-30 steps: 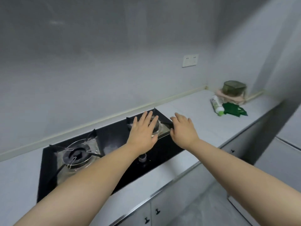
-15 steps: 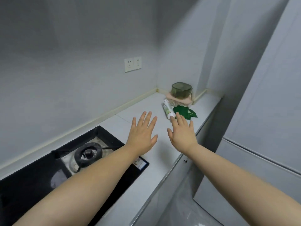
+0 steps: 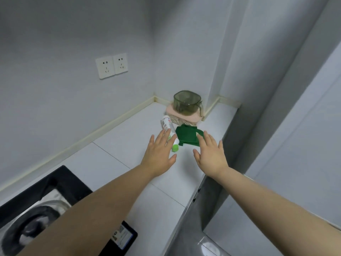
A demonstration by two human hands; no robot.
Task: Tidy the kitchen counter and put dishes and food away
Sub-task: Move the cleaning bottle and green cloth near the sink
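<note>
Head view, near to far.

- Bottom left: black glass gas hob (image 3: 60,182) set into the white counter (image 3: 114,163). One burner (image 3: 33,224) is visible, blurred. A printed label (image 3: 121,235) sits on the hob's front right corner.
- Both forearms reach forward over the counter, palms down.
- Left hand (image 3: 158,156): fingers straight and slightly spread, grasping nothing. Its fingertips overlap the lying bottle in this view; contact cannot be confirmed.
- Right hand (image 3: 211,156): fingers straight, close together, thumb out, grasping nothing. Fingertips overlap the near right edge of the green cloth; contact cannot be confirmed.
- White bottle (image 3: 166,121) lies on its side on the counter, green cap (image 3: 175,147) pointing toward the camera. Label text too small to read.
- Dark green cloth (image 3: 186,135) lies flat just right of the bottle, touching or nearly touching it.
- Behind both, in the counter's far corner: translucent green container (image 3: 186,102), upright, with a handle on its right side, standing on a pink pad (image 3: 192,118).
- Wall, upper left: double white socket plate (image 3: 111,66), nothing plugged in.
</note>
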